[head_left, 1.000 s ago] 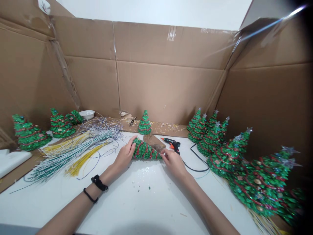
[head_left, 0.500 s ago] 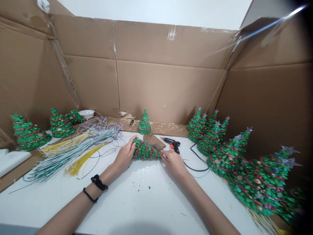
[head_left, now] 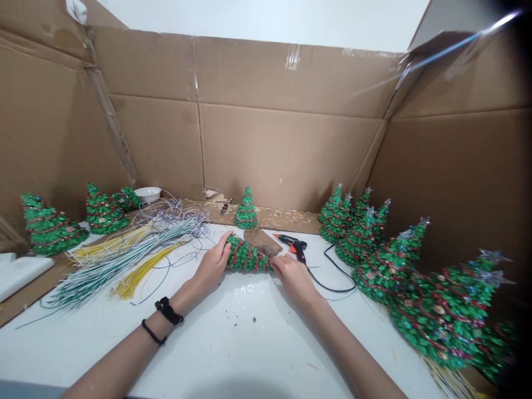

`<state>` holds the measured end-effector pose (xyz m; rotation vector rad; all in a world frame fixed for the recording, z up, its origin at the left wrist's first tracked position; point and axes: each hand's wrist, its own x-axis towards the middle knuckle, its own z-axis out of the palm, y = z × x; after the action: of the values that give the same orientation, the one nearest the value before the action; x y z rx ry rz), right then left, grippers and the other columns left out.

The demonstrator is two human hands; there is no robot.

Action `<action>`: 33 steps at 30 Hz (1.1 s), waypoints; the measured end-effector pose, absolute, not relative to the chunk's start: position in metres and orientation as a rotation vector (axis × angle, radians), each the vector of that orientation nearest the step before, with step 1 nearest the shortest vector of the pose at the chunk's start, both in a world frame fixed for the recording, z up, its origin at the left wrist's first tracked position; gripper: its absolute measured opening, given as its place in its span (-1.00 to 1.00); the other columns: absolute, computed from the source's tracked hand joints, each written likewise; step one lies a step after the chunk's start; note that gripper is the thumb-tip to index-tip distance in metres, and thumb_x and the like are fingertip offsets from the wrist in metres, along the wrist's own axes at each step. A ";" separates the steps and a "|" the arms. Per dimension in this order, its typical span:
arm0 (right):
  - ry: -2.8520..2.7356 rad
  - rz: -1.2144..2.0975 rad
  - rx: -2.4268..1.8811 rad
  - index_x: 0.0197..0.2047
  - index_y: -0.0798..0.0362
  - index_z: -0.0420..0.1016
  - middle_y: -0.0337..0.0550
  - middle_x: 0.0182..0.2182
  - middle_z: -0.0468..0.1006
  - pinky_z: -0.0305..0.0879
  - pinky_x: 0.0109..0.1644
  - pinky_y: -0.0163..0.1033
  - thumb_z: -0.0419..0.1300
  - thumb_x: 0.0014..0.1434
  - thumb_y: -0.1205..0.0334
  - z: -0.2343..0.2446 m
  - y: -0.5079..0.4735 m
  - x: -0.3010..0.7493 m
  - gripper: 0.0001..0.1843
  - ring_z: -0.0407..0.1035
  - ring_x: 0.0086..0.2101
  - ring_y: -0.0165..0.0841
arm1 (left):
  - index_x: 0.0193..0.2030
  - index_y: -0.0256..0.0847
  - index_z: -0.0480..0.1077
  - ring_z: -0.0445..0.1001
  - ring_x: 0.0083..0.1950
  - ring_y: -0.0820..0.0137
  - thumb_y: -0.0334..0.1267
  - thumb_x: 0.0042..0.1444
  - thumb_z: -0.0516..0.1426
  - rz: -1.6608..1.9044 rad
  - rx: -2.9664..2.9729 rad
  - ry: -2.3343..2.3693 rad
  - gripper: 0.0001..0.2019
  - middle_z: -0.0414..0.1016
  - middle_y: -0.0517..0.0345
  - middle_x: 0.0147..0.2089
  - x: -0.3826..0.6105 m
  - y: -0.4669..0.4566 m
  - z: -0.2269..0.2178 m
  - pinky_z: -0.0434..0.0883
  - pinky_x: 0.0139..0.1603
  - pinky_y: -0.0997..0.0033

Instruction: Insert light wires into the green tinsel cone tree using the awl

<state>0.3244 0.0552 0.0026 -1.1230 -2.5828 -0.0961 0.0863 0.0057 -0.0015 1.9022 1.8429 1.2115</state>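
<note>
A small green tinsel tree (head_left: 247,256) wound with a red garland lies on its side on the white table (head_left: 233,338). My left hand (head_left: 213,264) is closed round its wide base end. At the narrow tip end, my right hand (head_left: 293,275) pinches the tree with fingers together. A black and orange glue gun (head_left: 293,244) lies just beyond my right hand, its black cord (head_left: 332,277) trailing right.
Several finished trees with silver stars (head_left: 415,277) crowd the right side. More green trees (head_left: 50,227) stand at the left, one (head_left: 246,209) at the back centre. Bundles of green, yellow and white wires (head_left: 124,257) lie left, near a white bowl (head_left: 147,194). Cardboard walls (head_left: 286,144) surround the table.
My right hand has crept slightly left along the tree's tip end. The left hand and the tree have stayed almost still.
</note>
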 end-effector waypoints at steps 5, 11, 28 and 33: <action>-2.584 -0.058 -1.166 -0.26 0.05 0.42 -0.13 -0.30 0.54 0.10 -0.26 -0.29 -0.10 0.33 0.30 0.005 0.054 0.323 -0.72 0.36 -0.25 -0.35 | 0.30 -0.16 0.09 0.45 -0.18 0.25 -0.07 0.30 -0.24 1.219 1.899 1.824 -0.51 0.49 0.02 -0.14 0.087 0.005 0.000 0.31 -0.11 0.29; -2.543 -0.054 -1.355 -0.25 0.05 0.40 -0.10 -0.34 0.53 0.06 -0.29 -0.27 -0.11 0.32 0.29 0.010 0.048 0.317 -0.73 0.36 -0.23 -0.30 | 0.30 -0.16 0.11 0.45 -0.16 0.25 -0.06 0.29 -0.22 1.229 1.858 1.815 -0.50 0.50 0.02 -0.12 0.087 0.005 0.001 0.31 -0.12 0.31; -2.321 0.068 -1.685 -0.16 0.09 0.38 -0.02 -0.34 0.51 -0.01 -0.37 -0.28 -0.15 0.33 0.23 0.004 0.039 0.299 -0.70 0.42 -0.32 -0.29 | 0.32 -0.17 0.11 0.44 -0.04 0.26 -0.05 0.28 -0.20 1.299 1.842 1.754 -0.48 0.45 0.01 0.09 0.086 0.006 -0.001 0.32 0.00 0.30; -2.302 0.166 -1.603 -0.19 0.06 0.37 -0.08 -0.32 0.54 -0.01 -0.36 -0.29 -0.16 0.34 0.23 0.002 0.041 0.301 -0.70 0.42 -0.31 -0.32 | 0.31 -0.19 0.12 0.36 0.14 0.24 -0.05 0.28 -0.19 1.336 1.846 1.715 -0.48 0.35 0.01 0.22 0.086 0.007 -0.002 0.27 0.13 0.26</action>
<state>0.3008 0.0411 0.0022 -1.6032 -2.3023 0.1660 0.0864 0.0069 -0.0019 1.8461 1.7150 1.3363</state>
